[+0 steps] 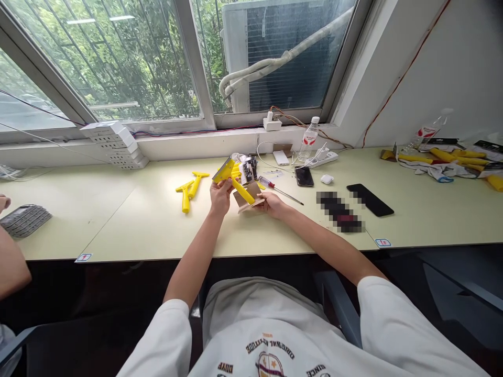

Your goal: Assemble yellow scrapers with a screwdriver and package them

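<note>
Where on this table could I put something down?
Bare tabletop shows between the grey tray and the two yellow T-shaped tools, and right of the black slab, before the white cloth. It's crowded beyond the right hand, with screwdriver, phone, bottle.

Yellow scraper (225, 170): was kinda diagonal midair, handle (243, 191) slanting down-right
Brown cardboard (240, 201): was creased, right behind the handle

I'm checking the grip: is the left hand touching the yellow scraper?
Touching: the head view shows the left hand gripping the yellow scraper near its blade end.
</note>
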`<action>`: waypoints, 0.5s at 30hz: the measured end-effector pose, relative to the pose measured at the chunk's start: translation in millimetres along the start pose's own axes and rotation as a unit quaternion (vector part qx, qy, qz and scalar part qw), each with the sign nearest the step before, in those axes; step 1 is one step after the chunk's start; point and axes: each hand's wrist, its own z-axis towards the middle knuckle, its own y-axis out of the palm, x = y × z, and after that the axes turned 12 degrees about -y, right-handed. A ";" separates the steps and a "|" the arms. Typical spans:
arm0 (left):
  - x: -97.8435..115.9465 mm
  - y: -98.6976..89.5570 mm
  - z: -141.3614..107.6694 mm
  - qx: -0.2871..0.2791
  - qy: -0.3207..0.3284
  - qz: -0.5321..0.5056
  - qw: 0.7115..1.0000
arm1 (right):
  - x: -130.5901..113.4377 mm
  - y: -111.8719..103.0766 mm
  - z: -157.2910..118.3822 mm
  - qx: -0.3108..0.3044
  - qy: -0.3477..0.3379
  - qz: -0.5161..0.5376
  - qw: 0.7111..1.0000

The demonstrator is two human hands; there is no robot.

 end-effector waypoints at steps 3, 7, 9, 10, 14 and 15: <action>0.2 0.9 -0.4 -0.004 0.009 0.007 1.000 | 0.4 1.2 -0.6 0.004 -0.001 -0.002 1.000; -0.8 5.4 -4.1 -0.013 0.000 0.017 1.000 | 0.3 4.4 -2.6 0.013 -0.018 0.000 1.000; -2.2 8.0 -6.5 -0.028 -0.021 0.031 0.999 | 0.1 4.5 -3.5 0.004 -0.022 0.003 1.000; -2.8 9.0 -7.5 -0.034 -0.033 0.039 0.998 | 0.0 4.0 -3.8 -0.001 -0.021 0.005 1.000; -3.3 9.3 -8.3 -0.038 -0.052 0.070 0.995 | -0.7 1.4 -4.5 -0.010 -0.007 0.021 1.000; -2.7 8.4 -7.8 -0.034 -0.045 0.078 0.995 | -1.4 1.2 -5.1 -0.013 -0.002 0.025 1.000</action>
